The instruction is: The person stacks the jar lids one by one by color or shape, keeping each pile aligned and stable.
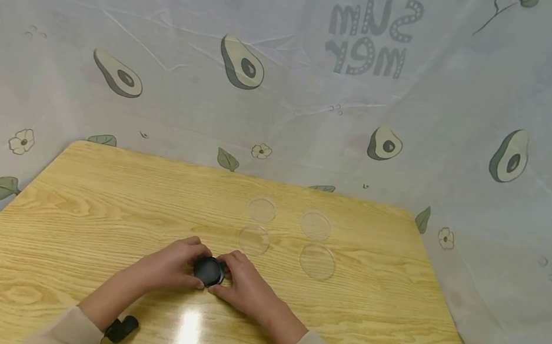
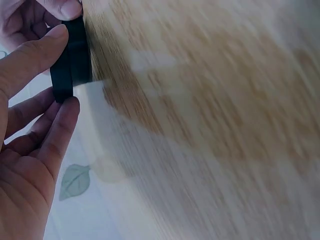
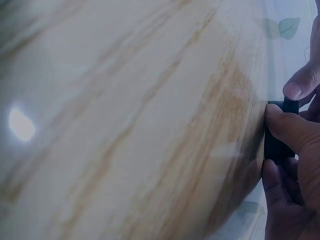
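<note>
Left hand [image 1: 178,267] grips the left side of the black round piece [image 1: 208,272], thumb on the piece's near edge, fingertips on the far edge; piece sits between both hands over the wooden table [image 1: 87,215], can't tell if touching the top. Right hand [image 1: 246,289] grips the piece's right side in a similar pinch, its thumb just beside the left thumb. Four clear discs [image 1: 317,261] lie flat beyond and to the right of the piece, two by two.
</note>
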Tool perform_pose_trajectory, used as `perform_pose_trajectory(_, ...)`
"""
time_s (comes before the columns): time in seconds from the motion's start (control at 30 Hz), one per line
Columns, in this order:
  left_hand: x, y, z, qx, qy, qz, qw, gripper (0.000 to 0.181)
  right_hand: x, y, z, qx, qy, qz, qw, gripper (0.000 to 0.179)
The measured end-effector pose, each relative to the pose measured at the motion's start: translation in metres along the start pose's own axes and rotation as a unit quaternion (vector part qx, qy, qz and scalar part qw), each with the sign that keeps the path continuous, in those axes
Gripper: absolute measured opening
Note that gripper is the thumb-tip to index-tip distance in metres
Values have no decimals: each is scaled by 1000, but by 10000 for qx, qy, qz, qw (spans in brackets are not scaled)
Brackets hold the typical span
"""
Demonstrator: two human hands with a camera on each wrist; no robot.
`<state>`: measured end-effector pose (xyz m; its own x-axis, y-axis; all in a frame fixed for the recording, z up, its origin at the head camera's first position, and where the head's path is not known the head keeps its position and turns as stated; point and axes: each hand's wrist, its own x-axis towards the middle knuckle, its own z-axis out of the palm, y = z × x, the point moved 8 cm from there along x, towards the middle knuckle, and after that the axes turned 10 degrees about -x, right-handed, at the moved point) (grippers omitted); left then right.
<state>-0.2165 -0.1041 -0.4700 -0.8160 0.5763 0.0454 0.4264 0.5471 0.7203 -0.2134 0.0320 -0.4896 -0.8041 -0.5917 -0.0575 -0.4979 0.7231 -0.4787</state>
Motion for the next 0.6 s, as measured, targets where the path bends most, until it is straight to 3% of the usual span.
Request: perform_pose_trajectory(0.6, 2, 7, 6, 77, 61, 5, 10000, 45, -3, -2, -2, 79, 27, 3, 10000, 50)
